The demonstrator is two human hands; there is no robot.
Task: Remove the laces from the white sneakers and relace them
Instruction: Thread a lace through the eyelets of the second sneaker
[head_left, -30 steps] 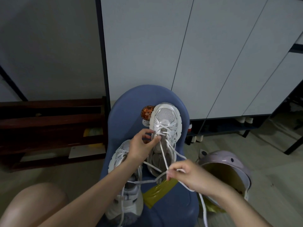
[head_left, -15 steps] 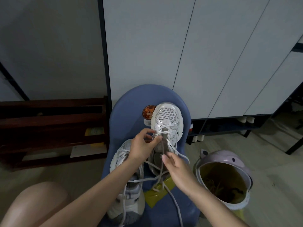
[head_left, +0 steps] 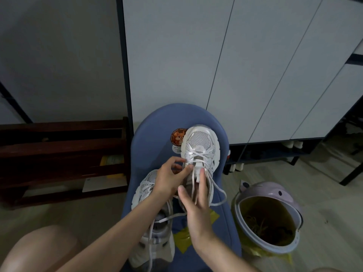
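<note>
Two white sneakers lie on a blue chair seat [head_left: 157, 132]. The far sneaker [head_left: 200, 142] points its toe away from me, partly laced near the toe. My left hand [head_left: 170, 177] pinches its left eyelet edge and the lace there between thumb and forefinger. My right hand [head_left: 196, 199] lies over the shoe's tongue with fingers straight, the forefinger tip on the laces. A loose white lace [head_left: 220, 193] loops off to the right. The near sneaker [head_left: 151, 228] sits under my left forearm, its lace end trailing across it.
A lilac bin [head_left: 275, 195] with a yellow liner stands open right of the chair. A dark wooden rack [head_left: 62, 154] sits at the left. White cabinet doors [head_left: 216, 55] rise behind the chair. My bare knee [head_left: 39, 250] shows at bottom left.
My right hand let go of the lace it was pulling toward me and moved forward onto the far sneaker's tongue with fingers straightened. My left hand kept its pinch.
</note>
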